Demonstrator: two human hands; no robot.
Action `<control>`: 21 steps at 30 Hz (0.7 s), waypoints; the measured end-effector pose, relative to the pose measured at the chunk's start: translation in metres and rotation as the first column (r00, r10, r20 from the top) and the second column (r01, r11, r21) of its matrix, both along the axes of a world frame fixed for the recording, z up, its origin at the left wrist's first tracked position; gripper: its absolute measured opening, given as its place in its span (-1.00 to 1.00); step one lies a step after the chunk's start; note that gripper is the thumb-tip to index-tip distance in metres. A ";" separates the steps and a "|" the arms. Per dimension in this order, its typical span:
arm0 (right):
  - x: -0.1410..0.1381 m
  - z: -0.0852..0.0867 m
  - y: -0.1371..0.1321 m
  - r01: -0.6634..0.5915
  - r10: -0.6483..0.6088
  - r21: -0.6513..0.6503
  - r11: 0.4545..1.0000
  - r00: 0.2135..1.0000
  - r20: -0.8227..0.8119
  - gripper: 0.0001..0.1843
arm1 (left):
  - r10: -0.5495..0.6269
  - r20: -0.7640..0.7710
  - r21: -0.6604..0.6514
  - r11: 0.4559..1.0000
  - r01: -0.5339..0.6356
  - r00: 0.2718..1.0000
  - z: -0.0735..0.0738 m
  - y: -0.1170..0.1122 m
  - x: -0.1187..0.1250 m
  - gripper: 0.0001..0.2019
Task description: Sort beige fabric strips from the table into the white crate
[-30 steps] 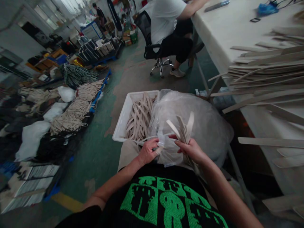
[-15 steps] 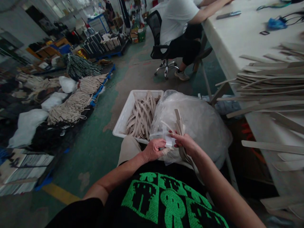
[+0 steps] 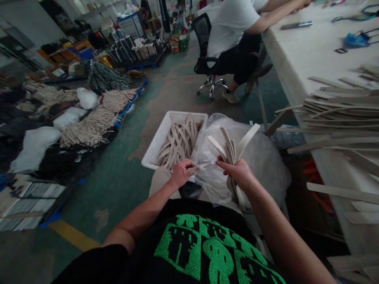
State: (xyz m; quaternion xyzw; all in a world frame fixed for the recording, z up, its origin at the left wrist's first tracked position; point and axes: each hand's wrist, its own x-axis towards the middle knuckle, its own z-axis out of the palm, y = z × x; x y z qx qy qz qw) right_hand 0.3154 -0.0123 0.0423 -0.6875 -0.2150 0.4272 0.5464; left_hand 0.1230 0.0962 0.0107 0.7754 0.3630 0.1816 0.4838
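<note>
In the head view, my right hand (image 3: 239,172) is closed around a bundle of flat beige straps (image 3: 231,152), whose upper ends fan out above the fist. My left hand (image 3: 180,174) pinches a small beige end from which a thin translucent strip (image 3: 207,163) stretches across to my right fingertips. Below and behind the hands lies a large clear plastic bag (image 3: 260,157) on my lap's right side. Just beyond my left hand stands a white bin (image 3: 152,152) filled with loose beige straps (image 3: 179,140).
To the right, a pale table (image 3: 291,59) carries piles of beige straps (image 3: 340,114), overhanging its edge. A person in a white shirt (image 3: 233,23) sits there on a black office chair (image 3: 204,43). Goods on pallets, including strap bundles (image 3: 89,126), line the left floor.
My hands have drawn apart, the left moving left and up, with the translucent strip now stretched between them. The straps in my right hand have fanned out wider.
</note>
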 end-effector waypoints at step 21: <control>0.024 0.013 0.060 0.097 -0.100 0.021 0.995 0.983 0.155 -0.73 | 0.058 0.219 -0.804 0.576 0.147 0.974 -0.008 -0.029 0.011 -0.50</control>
